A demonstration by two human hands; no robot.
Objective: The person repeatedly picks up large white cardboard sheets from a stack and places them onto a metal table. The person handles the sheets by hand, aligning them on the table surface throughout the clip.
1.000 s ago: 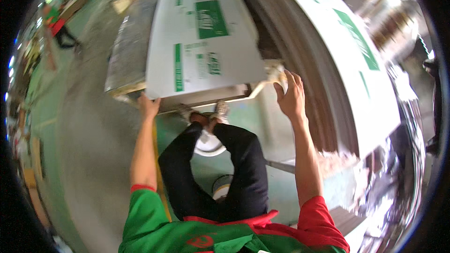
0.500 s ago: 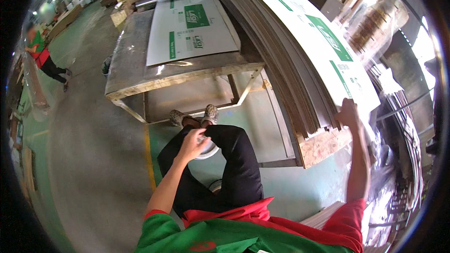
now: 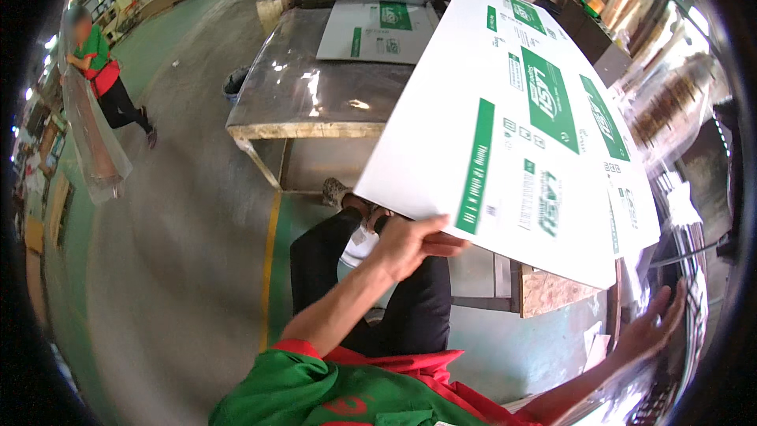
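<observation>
A large white cardboard sheet with green printing [image 3: 430,134] slants across from the stack on the right toward my knees. My left hand [image 3: 410,248] is closed on its near edge, thumb on top and fingers beneath. To the right, past the sheet's near corner, my right hand [image 3: 653,323] is off the cardboard with its fingers spread. Under the raised sheet, another printed sheet [image 3: 637,209] shows at the right on the stack, whose side is mostly hidden. A similar cardboard sheet [image 3: 339,31] lies on the metal-topped table [image 3: 276,91] ahead.
A plywood panel [image 3: 552,293] stands below the stack. Between my legs is a white bucket [image 3: 359,251]. A dark bin [image 3: 235,83] sits beside the table. At the left, a person [image 3: 102,71] stands by plastic-wrapped material [image 3: 95,150]. Wrapped rolls [image 3: 670,106] are at the right.
My left hand has gone from my lap to the sheet's edge. The top sheet has swung left off the stack. My right hand has let go and moved right and down. The view has turned left.
</observation>
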